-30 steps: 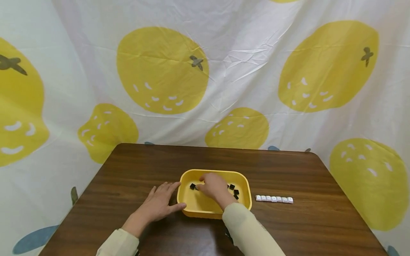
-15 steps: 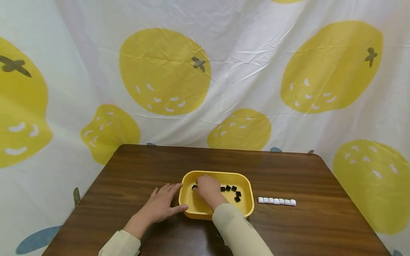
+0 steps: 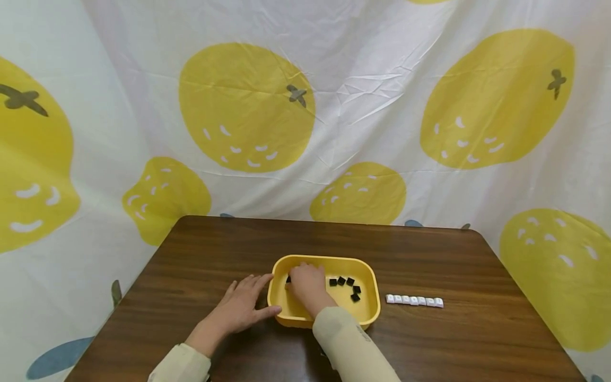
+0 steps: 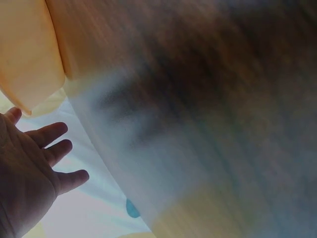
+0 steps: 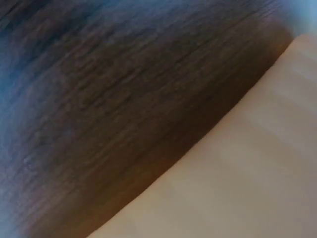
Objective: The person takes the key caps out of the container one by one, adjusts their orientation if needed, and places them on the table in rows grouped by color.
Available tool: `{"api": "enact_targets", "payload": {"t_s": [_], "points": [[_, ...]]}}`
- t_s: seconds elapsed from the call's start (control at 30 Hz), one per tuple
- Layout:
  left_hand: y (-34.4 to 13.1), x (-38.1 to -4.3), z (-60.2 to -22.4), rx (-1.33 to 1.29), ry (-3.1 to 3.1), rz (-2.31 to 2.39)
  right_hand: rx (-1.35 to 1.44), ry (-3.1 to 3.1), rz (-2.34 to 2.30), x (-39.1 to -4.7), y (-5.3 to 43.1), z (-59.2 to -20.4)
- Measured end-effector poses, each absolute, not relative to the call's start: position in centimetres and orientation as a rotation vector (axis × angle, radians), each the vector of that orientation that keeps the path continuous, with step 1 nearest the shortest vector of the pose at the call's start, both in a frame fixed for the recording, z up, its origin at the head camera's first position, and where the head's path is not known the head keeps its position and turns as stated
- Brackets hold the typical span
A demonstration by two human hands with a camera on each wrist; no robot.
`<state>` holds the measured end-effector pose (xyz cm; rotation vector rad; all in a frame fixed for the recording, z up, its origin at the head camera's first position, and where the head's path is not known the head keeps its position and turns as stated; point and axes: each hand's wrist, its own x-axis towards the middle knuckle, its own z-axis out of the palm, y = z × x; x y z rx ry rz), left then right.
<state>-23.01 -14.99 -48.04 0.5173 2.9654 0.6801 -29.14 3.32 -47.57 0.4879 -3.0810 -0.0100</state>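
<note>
A yellow tray [image 3: 322,320] stands on the brown table, holding several small black square pieces that look like keycaps [image 3: 350,281]. My right hand [image 3: 307,286] reaches down into its left half, fingers bent downward. Beside those fingers one black keycap [image 3: 288,279] partly shows; the fingertips are hidden, so whether they pinch it cannot be seen. My left hand [image 3: 243,302] has its fingers spread and straight, with thumb and index at the tray's left rim. In the left wrist view the spread fingers of the left hand [image 4: 29,168] show below the tray wall [image 4: 32,49].
To the right of the tray, a straight row of several white keycaps [image 3: 414,301] lies on the wooden table [image 3: 477,339]. A white cloth with large yellow fruit [image 3: 248,106] hangs behind the table. The tray's side [image 5: 237,178] fills the right wrist view's lower corner.
My right hand has shifted left inside the tray, uncovering more black keycaps on the right side. My left hand keeps its place at the rim. The head view has drifted slightly.
</note>
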Motion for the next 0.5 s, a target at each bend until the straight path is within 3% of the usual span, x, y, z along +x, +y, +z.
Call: {"api": "enact_targets", "payload": {"t_s": [0.5], "points": [[-15.0, -23.0, -48.0, 0.517, 2.962, 0.686, 0.508, -3.022, 0.218, -28.8, 4.5, -46.0]]}}
